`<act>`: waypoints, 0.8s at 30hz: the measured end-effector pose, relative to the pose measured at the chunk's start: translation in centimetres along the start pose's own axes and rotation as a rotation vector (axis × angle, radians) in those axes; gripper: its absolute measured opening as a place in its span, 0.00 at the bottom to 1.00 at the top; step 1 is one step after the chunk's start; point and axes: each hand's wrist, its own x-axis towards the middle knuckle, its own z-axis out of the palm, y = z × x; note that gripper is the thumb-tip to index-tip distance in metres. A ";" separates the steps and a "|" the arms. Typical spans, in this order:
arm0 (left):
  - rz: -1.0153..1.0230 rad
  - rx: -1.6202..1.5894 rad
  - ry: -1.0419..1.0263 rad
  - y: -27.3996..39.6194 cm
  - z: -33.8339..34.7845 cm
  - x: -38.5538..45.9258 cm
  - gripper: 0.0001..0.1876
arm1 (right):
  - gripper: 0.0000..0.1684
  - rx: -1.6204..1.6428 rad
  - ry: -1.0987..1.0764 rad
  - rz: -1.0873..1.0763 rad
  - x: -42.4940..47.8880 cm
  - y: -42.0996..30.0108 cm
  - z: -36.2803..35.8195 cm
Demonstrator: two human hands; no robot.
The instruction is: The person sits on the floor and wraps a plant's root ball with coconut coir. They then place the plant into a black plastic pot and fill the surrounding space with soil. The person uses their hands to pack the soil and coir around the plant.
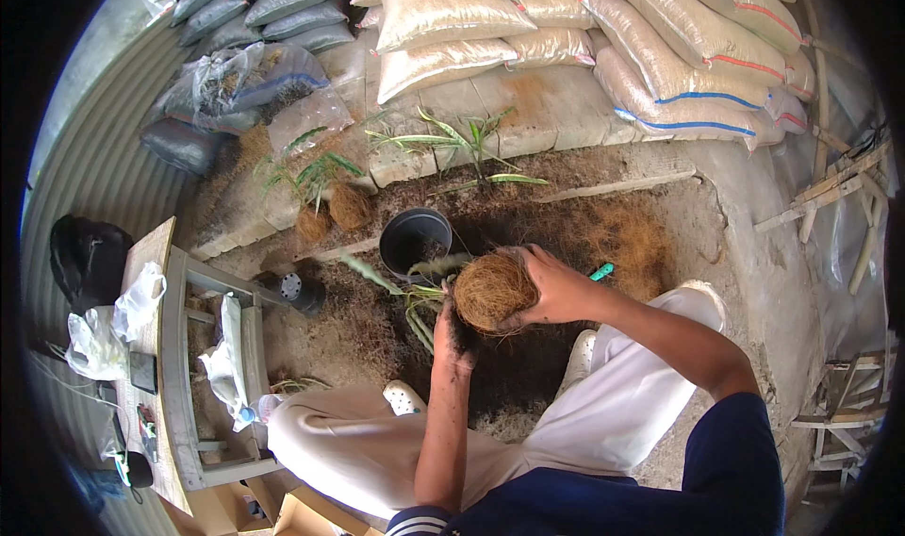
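Note:
Between my two hands is a round ball of brown coconut fibre (pixel 495 292), tipped on its side. Out of its left end grow the long green leaves of a plant (pixel 422 299). My left hand (pixel 454 334), dark with soil, holds the ball at the plant's base. From the right, my right hand (pixel 548 288) grips the fibre with spread fingers. Just beyond the ball stands a black plastic pot (pixel 416 242) with dark soil inside. The handle of a green tool (pixel 602 272) shows on the ground behind my right wrist, its other part hidden.
Two fibre-wrapped plants (pixel 349 207) and a spiky-leaved plant (pixel 481 150) stand ahead. Loose coconut fibre (pixel 629 239) lies to the right. An upturned black pot (pixel 300 292) sits near a wooden table (pixel 173 366) at left. Stacked sacks (pixel 452 20) line the back.

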 end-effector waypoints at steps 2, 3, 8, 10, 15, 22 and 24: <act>-0.043 -0.032 0.013 0.4 0.6 -0.3 0.29 | 0.71 -0.104 0.045 -0.171 -0.2 -0.5 -0.4; -0.060 -0.050 0.025 0.5 0.6 -0.5 0.29 | 0.71 -0.220 0.028 -0.235 -0.3 -1.3 -0.8; -0.055 -0.150 -0.038 0.3 0.4 -0.4 0.28 | 0.65 -0.670 0.032 -0.436 0.1 -0.7 0.4; -0.060 -0.165 -0.026 0.4 0.6 -0.5 0.28 | 0.61 -0.616 0.069 -0.440 1.0 0.4 0.7; -0.082 -0.181 0.000 1.9 2.1 -1.7 0.26 | 0.53 -0.256 0.180 -0.323 0.9 -1.3 0.7; 0.107 -0.113 -0.093 1.3 0.7 -0.7 0.25 | 0.50 0.042 0.221 -0.151 1.2 -2.4 0.5; 0.100 -0.141 -0.098 1.2 0.7 -0.8 0.25 | 0.50 0.109 0.167 -0.058 1.3 -2.5 0.6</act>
